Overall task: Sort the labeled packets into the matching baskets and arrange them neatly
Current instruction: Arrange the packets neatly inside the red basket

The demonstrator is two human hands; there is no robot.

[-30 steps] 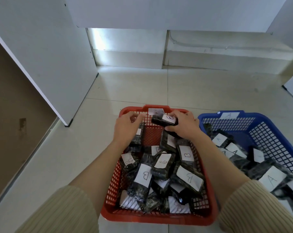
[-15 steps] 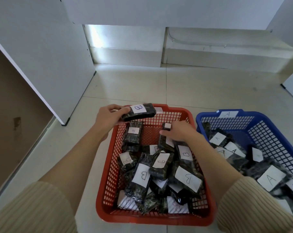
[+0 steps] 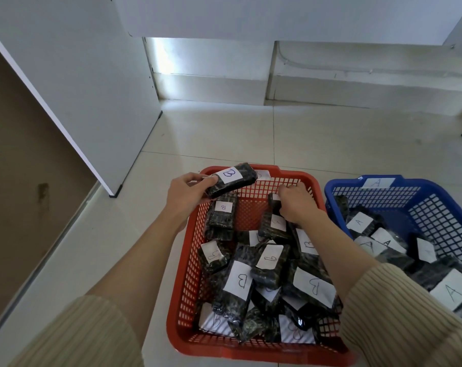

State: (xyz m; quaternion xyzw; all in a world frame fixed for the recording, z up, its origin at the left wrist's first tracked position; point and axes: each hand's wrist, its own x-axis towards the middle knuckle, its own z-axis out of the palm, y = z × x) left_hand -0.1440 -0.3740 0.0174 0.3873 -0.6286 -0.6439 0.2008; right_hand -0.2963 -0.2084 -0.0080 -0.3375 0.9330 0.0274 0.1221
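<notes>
A red basket [image 3: 293, 178] tagged B holds several dark packets with white B labels. My left hand [image 3: 190, 193] grips one B packet [image 3: 231, 178] above the basket's far left corner. Inside the far part of the red basket, my right hand [image 3: 297, 205] curls round the top of a dark packet [image 3: 273, 201] standing there; most of that packet is hidden. To the right stands a blue basket [image 3: 410, 185] tagged A, with several A-labelled packets [image 3: 359, 222] in it.
Both baskets sit on a pale tiled floor [image 3: 251, 133]. A white cabinet panel [image 3: 92, 88] rises at the left, close to the red basket's far left corner. A low white ledge [image 3: 357, 83] runs along the back wall.
My left hand took a B packet from the far end of the red basket and lifted it to the far left corner. My right hand dropped onto a packet inside the basket.
</notes>
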